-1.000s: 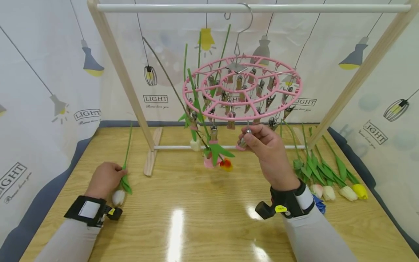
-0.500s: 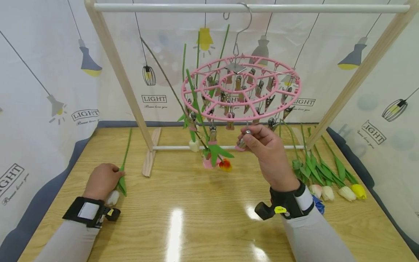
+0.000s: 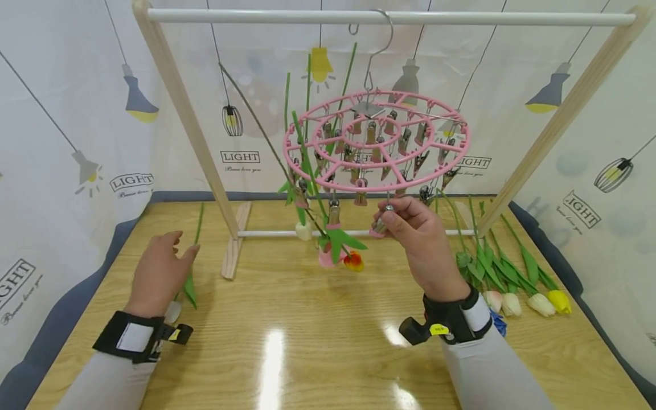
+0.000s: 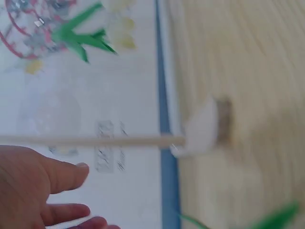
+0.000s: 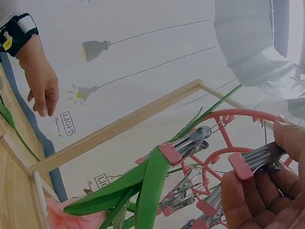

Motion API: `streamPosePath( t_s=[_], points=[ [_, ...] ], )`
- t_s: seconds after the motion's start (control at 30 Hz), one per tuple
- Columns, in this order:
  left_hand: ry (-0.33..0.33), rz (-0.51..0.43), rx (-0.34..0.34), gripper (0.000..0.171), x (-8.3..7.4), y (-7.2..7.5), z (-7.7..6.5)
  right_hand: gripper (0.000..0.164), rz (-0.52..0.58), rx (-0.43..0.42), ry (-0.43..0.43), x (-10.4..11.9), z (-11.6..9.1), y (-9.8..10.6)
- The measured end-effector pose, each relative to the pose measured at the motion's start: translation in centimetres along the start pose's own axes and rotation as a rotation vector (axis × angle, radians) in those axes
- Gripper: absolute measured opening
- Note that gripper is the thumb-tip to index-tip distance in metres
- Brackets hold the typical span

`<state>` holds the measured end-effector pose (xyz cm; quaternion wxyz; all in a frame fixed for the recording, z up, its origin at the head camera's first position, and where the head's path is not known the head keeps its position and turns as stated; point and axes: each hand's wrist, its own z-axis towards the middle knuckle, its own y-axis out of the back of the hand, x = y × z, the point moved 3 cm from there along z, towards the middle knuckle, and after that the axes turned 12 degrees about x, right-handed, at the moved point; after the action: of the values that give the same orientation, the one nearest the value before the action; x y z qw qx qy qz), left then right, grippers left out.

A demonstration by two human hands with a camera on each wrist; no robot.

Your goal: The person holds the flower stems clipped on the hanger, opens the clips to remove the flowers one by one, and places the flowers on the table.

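My right hand [image 3: 425, 250] pinches a metal clothespin [image 5: 255, 160] with pink tips, which hangs from the front rim of a round pink hanger [image 3: 389, 183]. To the left my left hand [image 3: 160, 273] stands over the table, its fingers apart and holding nothing. A white artificial tulip [image 3: 173, 311] lies beneath and beside it, its flower partly hidden by the hand. Clipped to the hanger's left side are several flowers, among them a red-orange one [image 3: 353, 261], a white one [image 3: 304, 231] and a pink one [image 5: 76, 213].
The hanger hooks on the white top bar [image 3: 256, 16] of a wooden rack [image 3: 189, 119]. On the right of the table [image 3: 307, 353] lie several flowers, including a yellow tulip [image 3: 558, 301] and a blue bloom [image 3: 498, 323]. Other clothespins dangle from the hanger.
My left hand has let go of the white tulip after shifting it slightly left, and its fingers have spread and risen. The right hand keeps its pinch on the clothespin.
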<state>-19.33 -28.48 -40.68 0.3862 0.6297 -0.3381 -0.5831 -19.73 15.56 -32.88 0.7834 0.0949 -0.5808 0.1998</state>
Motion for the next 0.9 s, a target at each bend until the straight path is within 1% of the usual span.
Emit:
streamPosePath(
  t_s=[0.1,0.17,0.23,0.3,0.43,0.5,0.57,0.7,0.77,0.8,0.9],
  points=[
    [-0.118,-0.108,-0.042,0.056,-3.3,0.6,-0.6,0.012,0.003,-0.003,-0.002,0.0,0.1,0.0],
    [-0.201,-0.196,-0.045,0.053,-5.2,0.6,-0.9,0.012,0.005,-0.006,-0.005,0.0,0.1,0.0],
    [-0.277,-0.29,-0.027,0.052,-7.0,0.4,-1.1,0.012,0.007,-0.007,-0.01,0.0,0.1,0.0],
    [-0.328,-0.382,0.021,0.053,-8.5,0.1,-1.1,0.013,0.007,-0.008,-0.011,0.0,0.0,0.1],
    [-0.363,-0.553,0.152,0.053,-11.2,-0.7,-0.9,0.013,0.003,-0.008,-0.004,0.0,0.1,0.2],
    [-0.377,-0.626,0.214,0.052,-12.6,-1.3,-0.9,0.013,0.001,-0.01,0.0,0.0,0.1,0.2],
    [-0.395,-0.677,0.269,0.053,-14.1,-2.1,-1.0,0.012,0.005,-0.011,0.001,0.0,0.1,0.2],
    [-0.458,-0.73,0.346,0.056,-16.8,-4.0,-1.3,0.011,0.011,-0.013,-0.003,-0.1,0.1,0.1],
    [-0.475,-0.761,0.374,0.058,-17.9,-5.0,-1.4,0.012,0.01,-0.014,-0.006,-0.1,0.0,0.1],
    [-0.478,-0.778,0.384,0.059,-18.3,-5.5,-1.4,0.012,0.007,-0.013,-0.008,-0.1,0.0,0.1],
    [-0.452,-0.87,0.425,0.062,-19.3,-6.9,-1.4,0.012,0.0,-0.011,-0.014,-0.1,0.0,0.1]
  ],
)
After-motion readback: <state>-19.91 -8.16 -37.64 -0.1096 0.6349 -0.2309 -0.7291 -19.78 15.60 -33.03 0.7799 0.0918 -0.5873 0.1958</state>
